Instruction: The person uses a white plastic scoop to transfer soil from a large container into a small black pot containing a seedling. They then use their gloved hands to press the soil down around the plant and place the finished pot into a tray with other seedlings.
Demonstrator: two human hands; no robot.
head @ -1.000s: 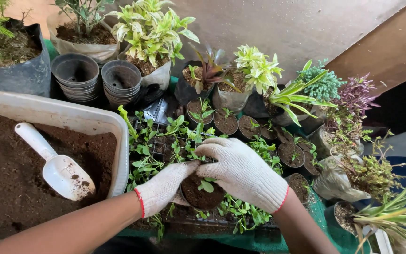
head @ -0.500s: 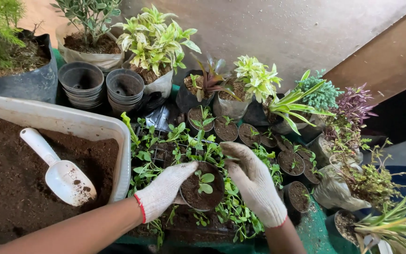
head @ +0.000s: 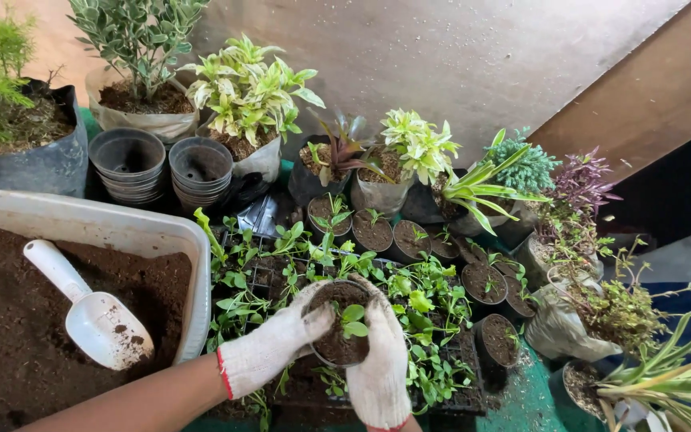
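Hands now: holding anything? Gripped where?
Both hands cup one small pot of soil with a seedling: left hand on its left side, right hand around its right side and rim.

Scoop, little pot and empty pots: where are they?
scoop (head: pixel 105 324), head view, on its white bowl.
little pot (head: pixel 337 340), head view, on its soil.
empty pots (head: pixel 128 156), head view, on the left stack's rim.

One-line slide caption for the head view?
Gloved left hand and right hand cup a small seedling pot above a seedling tray, beside a soil tub.
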